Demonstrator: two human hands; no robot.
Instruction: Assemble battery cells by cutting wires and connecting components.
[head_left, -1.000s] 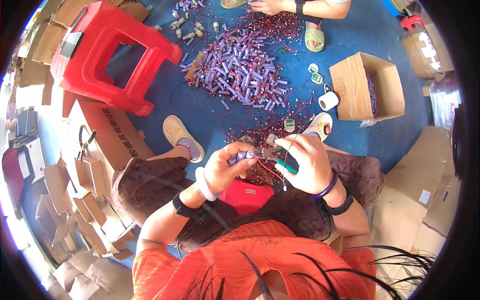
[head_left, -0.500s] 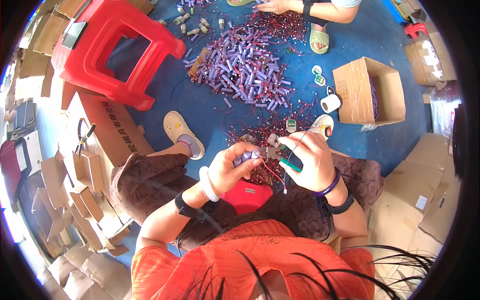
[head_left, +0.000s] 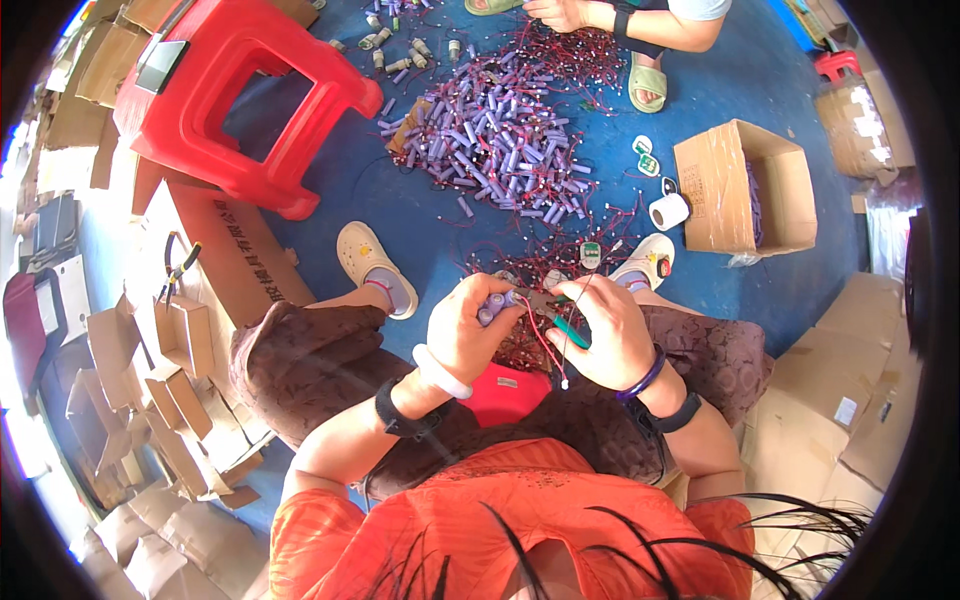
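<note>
- Left hand (head_left: 468, 332): grip closed around a small pack of purple cells (head_left: 491, 308), held between the knees.
- Right hand (head_left: 616, 332): grasping green-handled pliers (head_left: 571, 331), nose at the pack's end; bite on it cannot be told.
- Risk (judged): slipping nose could pierce a wrap or bridge contacts, shorting a cell; hard pull could tear the red lead (head_left: 546, 345).
- Pack: cylinders side by side, pale ends; lead dangles to a white connector (head_left: 565, 384).
- Farther, on floor: heap of similar cells (head_left: 490, 140).
</note>
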